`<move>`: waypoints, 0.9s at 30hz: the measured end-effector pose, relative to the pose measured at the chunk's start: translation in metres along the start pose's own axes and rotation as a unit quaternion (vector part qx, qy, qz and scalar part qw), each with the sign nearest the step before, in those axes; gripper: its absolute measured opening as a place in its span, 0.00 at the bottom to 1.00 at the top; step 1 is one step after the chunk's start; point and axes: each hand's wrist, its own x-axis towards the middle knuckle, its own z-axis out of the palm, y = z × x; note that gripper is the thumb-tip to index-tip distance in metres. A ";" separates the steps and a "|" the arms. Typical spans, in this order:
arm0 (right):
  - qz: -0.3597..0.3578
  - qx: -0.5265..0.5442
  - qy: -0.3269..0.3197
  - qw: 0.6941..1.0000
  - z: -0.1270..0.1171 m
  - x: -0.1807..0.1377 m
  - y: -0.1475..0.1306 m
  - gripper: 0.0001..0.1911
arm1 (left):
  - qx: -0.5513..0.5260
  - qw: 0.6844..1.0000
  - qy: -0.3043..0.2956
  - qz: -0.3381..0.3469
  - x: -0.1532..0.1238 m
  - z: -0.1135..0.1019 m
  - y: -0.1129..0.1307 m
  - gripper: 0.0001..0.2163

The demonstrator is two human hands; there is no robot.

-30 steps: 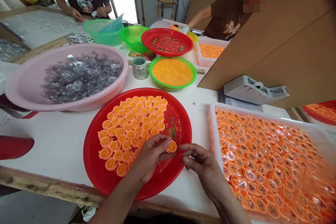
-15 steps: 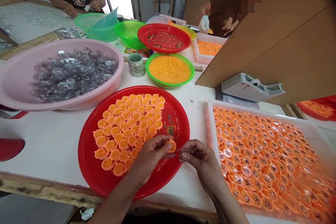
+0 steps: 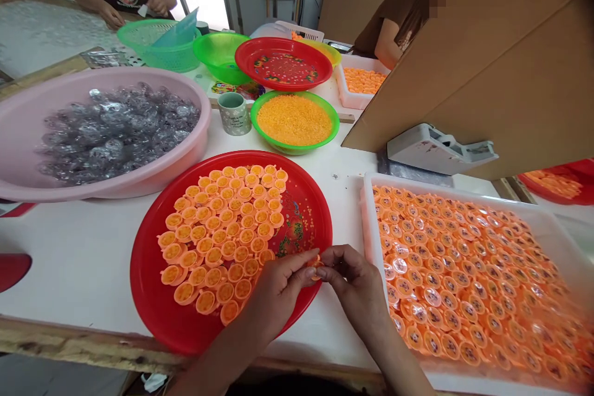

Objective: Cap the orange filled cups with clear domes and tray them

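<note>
My left hand (image 3: 277, 289) and my right hand (image 3: 355, 288) meet over the right rim of a red round tray (image 3: 153, 297). Between their pinched fingertips sits one small orange cup (image 3: 316, 263), mostly hidden by the fingers. The tray holds several rows of small orange cups filled with yellow grains (image 3: 223, 235). Just right of my right hand lies a white tray (image 3: 371, 223) packed with several sealed orange cups (image 3: 468, 272).
A pink basin (image 3: 28, 117) of clear lids sits at left. Behind the red tray are a grey mug (image 3: 233, 113), a green bowl of yellow grains (image 3: 294, 120), more bowls, a cardboard box (image 3: 501, 68) and a white device (image 3: 439, 148). Two other people work at the far side.
My two hands have closed in on each other around the small orange cup, which is now covered by the fingertips. The view has shifted slightly.
</note>
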 end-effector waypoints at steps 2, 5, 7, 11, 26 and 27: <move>-0.026 -0.028 0.017 0.999 0.001 -0.004 0.000 0.03 | 0.067 0.997 0.022 0.043 -0.002 0.002 -0.002 0.16; -0.067 -0.049 0.025 0.996 0.001 -0.010 -0.003 0.02 | 0.090 0.989 0.055 0.103 -0.006 0.003 -0.003 0.17; -0.115 -0.079 0.040 0.989 0.000 -0.014 -0.005 0.03 | 0.080 0.986 0.052 0.135 -0.008 0.001 -0.001 0.19; -0.234 -0.152 0.092 0.956 -0.001 -0.021 -0.010 0.06 | 0.106 0.981 0.017 0.164 -0.010 -0.003 0.004 0.17; -0.177 -0.094 0.054 0.978 0.005 -0.022 -0.019 0.12 | -0.018 0.989 0.134 0.063 -0.014 0.006 0.002 0.09; -0.177 -0.097 0.053 0.978 0.006 -0.021 -0.020 0.12 | -0.024 0.988 0.146 0.044 -0.011 0.004 -0.004 0.11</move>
